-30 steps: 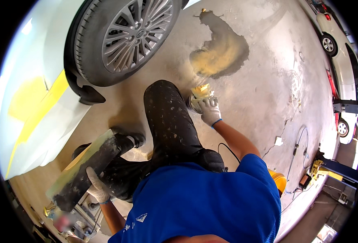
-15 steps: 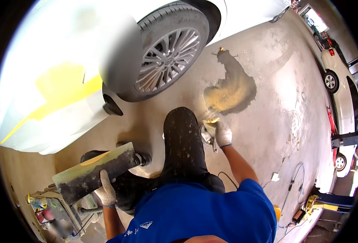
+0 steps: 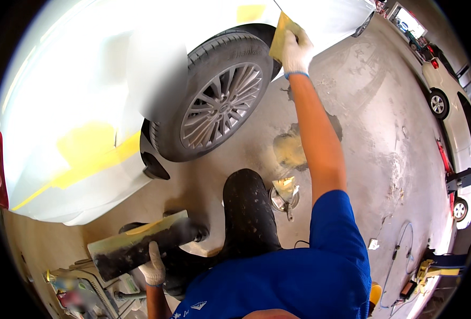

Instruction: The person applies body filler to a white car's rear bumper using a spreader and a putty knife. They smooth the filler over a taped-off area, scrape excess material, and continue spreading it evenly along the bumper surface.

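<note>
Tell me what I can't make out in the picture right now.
Head view:
- Left hand: most fingers hidden behind the board.
- Floor stain: partly covered by the right forearm.
- Nearest white car: cut off by the top edge.
- Reddish thing at lower left: too blurred to identify.
</note>
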The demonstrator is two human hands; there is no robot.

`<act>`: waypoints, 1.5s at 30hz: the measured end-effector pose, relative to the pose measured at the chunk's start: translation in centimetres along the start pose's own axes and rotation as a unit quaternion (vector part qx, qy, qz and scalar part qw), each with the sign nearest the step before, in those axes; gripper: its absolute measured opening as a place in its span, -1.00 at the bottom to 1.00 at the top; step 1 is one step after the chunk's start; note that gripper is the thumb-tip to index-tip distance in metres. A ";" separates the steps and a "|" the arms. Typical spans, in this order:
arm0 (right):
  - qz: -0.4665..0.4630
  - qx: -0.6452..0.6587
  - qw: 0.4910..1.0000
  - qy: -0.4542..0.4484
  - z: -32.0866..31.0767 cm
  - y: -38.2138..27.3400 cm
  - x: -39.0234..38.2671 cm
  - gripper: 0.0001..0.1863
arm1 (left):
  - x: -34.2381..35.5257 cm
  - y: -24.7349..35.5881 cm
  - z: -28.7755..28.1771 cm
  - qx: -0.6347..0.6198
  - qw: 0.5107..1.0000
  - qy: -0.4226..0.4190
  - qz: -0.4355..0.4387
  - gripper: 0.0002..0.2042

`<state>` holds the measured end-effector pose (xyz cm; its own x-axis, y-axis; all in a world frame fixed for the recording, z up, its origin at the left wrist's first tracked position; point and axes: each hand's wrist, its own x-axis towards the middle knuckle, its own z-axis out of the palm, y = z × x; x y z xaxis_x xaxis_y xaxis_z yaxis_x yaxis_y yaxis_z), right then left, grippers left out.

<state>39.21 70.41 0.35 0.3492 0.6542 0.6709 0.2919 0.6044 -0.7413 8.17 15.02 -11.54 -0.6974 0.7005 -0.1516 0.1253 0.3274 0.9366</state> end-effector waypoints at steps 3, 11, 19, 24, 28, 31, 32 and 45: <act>-0.006 -0.036 0.999 0.027 3.3 0.0 2.8 -0.62 | -0.5 0.1 0.0 0.003 1.000 0.019 -0.008 -0.49; -0.177 -0.060 0.980 -0.060 6.9 -7.3 -2.1 -0.71 | 0.2 1.1 2.1 -0.006 0.997 -0.008 -0.071 -0.52; -0.027 0.070 0.996 -0.057 4.7 -4.9 -0.9 -0.67 | 0.6 0.8 3.5 -0.014 0.998 -0.055 -0.012 -0.56; -0.021 -0.042 0.999 -0.014 4.2 0.4 4.8 -0.63 | 0.1 2.2 3.4 0.004 0.999 -0.045 -0.009 -0.65; -0.040 0.036 0.987 -0.148 4.0 -7.1 -1.4 -0.62 | -0.3 3.6 3.9 0.005 1.000 -0.014 -0.024 -0.83; 0.035 0.116 0.964 -0.237 -0.2 -13.4 -9.2 -0.70 | -0.3 4.0 3.0 -0.007 0.999 -0.035 -0.013 -0.84; 0.076 0.102 0.950 -0.286 -1.5 -13.5 -11.0 -0.71 | -0.4 3.4 2.8 -0.013 0.996 -0.021 0.085 -0.82; 0.245 0.226 0.800 -0.499 -1.7 -15.7 -22.5 -0.77 | -8.2 2.9 -2.6 -0.131 0.978 0.158 0.032 -0.68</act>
<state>28.24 45.41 -3.17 -0.6269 0.7642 0.1514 -0.0936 0.1191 -0.9885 12.44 8.58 -6.73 -0.8823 0.4702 -0.0235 0.0197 0.0868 0.9960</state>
